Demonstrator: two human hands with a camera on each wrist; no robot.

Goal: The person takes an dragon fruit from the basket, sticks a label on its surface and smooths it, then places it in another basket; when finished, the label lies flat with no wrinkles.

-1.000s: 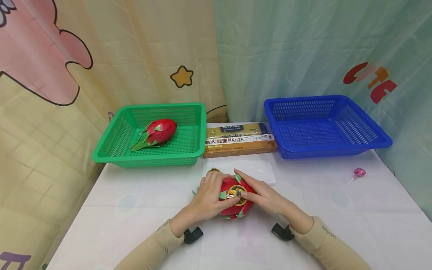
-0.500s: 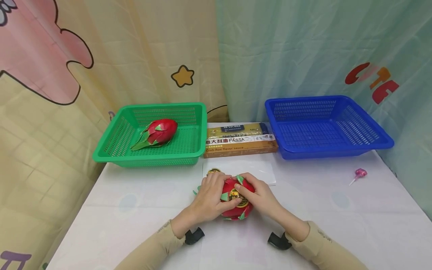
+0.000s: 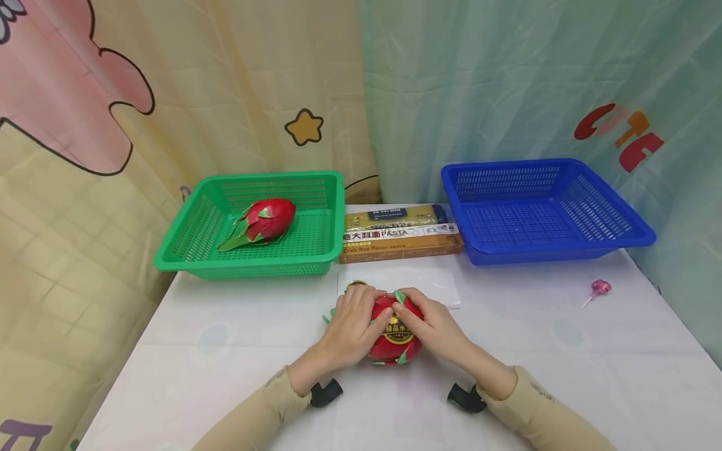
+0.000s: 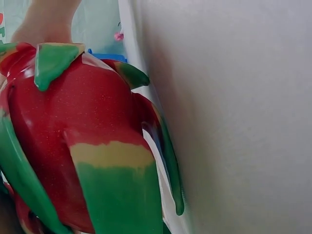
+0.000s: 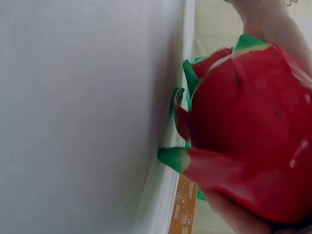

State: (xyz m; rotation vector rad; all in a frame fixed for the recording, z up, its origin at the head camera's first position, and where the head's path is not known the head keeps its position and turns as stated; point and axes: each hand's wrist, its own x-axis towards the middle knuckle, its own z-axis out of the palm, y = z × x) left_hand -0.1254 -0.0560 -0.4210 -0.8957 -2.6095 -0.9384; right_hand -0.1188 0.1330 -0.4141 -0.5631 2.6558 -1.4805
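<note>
Both hands hold a red dragon fruit (image 3: pixel 385 352) with green scale tips, low over the white table. A round black and gold sticker (image 3: pixel 398 333) lies on its upper side. My left hand (image 3: pixel 345 329) curls round the fruit's left side, its thumb at the sticker's edge. From the right, my right hand (image 3: pixel 442 327) grips it, thumb also at the sticker's upper edge. Close up, the left wrist view is filled by the dragon fruit (image 4: pixel 92 107); in the right wrist view its glossy red skin (image 5: pixel 253 117) shows, fingers partly hidden beneath.
Behind the hands lies a white sheet (image 3: pixel 429 285) with another round sticker (image 3: pixel 356 285). A green basket (image 3: pixel 259 268) holds a second dragon fruit (image 3: pixel 272 219). Pasta packages (image 3: pixel 400 241) stand between it and a blue basket (image 3: pixel 558 250). A pink lollipop (image 3: pixel 600 287) lies at right.
My right hand has shifted from stretched fingers to a closer grip, its thumb moving up the fruit. My left thumb has slid upward off the sticker's middle, and more of its lettering shows.
</note>
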